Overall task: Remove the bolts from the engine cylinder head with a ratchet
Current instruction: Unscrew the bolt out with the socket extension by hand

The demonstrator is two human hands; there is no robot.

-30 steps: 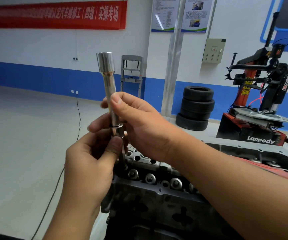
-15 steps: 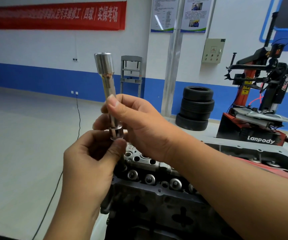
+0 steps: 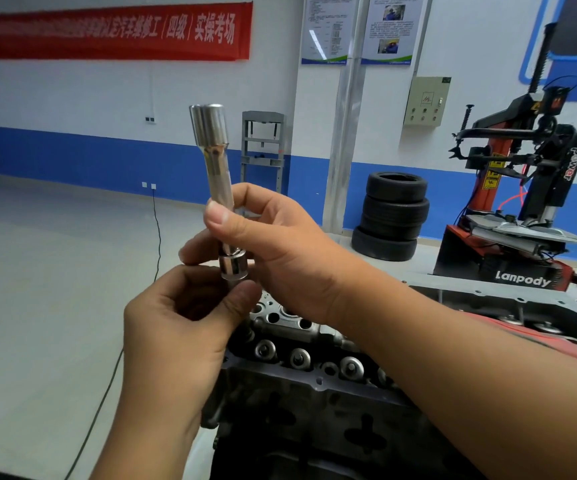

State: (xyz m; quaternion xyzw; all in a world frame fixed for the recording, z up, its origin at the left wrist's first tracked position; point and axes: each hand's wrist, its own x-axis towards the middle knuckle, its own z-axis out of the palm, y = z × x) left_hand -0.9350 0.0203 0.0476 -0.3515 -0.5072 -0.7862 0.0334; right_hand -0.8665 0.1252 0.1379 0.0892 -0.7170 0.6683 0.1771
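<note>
Head view: both hands meet in front of the camera, above the near-left end of the engine cylinder head (image 3: 300, 341), and hold a long bright metal bolt (image 3: 219, 174) upright between them. The bolt's wide cylindrical end points up, its shaft runs down, leaning slightly, into the fingers, and a short shiny socket (image 3: 233, 266) sits on its lower end. The right hand (image 3: 280, 251) comes in from the lower right across the engine; its thumb and fingers are curled round the shaft just above the socket, pinching it. The left hand (image 3: 183, 327) rises from the bottom edge, its fingers bent in a loose fist and its thumb tip pressed up against the underside of the socket, so it grips the lower end; what else it may hold inside the palm is hidden. Below the hands the cylinder head shows a row of round valve-spring caps along its near edge and open holes behind them, mounted on a dark engine block (image 3: 332, 427). Farther back stand a stack of black tyres (image 3: 392, 216) by the wall, a red and black tyre changer (image 3: 529, 209) at the right, a red banner (image 3: 113, 32) on the white wall, and a black cable (image 3: 157, 237) trailing across the pale floor.
</note>
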